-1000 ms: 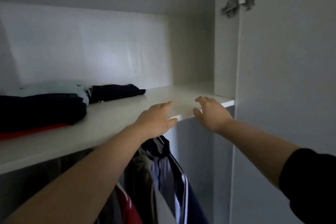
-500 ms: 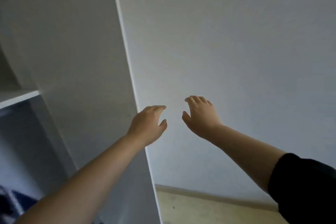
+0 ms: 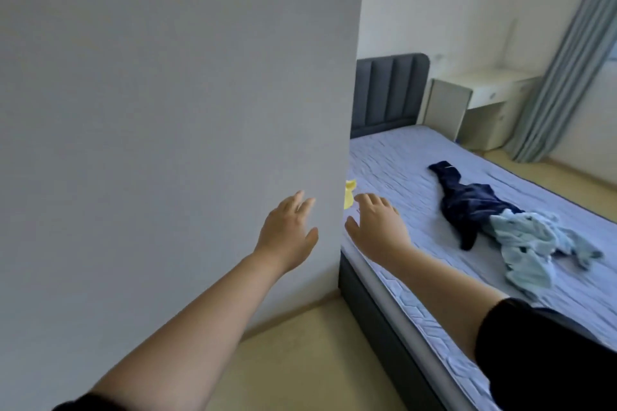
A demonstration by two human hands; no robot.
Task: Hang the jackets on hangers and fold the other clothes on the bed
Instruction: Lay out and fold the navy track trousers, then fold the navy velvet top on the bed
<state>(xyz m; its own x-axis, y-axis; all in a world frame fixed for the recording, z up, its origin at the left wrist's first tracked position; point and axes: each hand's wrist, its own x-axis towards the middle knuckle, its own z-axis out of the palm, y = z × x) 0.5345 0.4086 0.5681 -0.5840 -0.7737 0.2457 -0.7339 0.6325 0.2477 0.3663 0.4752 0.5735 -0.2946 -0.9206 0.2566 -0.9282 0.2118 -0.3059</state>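
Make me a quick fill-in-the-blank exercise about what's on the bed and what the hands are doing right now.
1. On the bed, the light blue garment touches a crumpled garment coloured ____.
2. Peeking out from behind the white panel is a small item coloured ____.
3. The left hand and right hand, both open, hold ____.

Missing words: navy; yellow; nothing.

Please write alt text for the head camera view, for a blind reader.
The left hand and right hand reach forward, open and empty, near a white panel. On the bed lie a navy garment and a light blue garment, unfolded.
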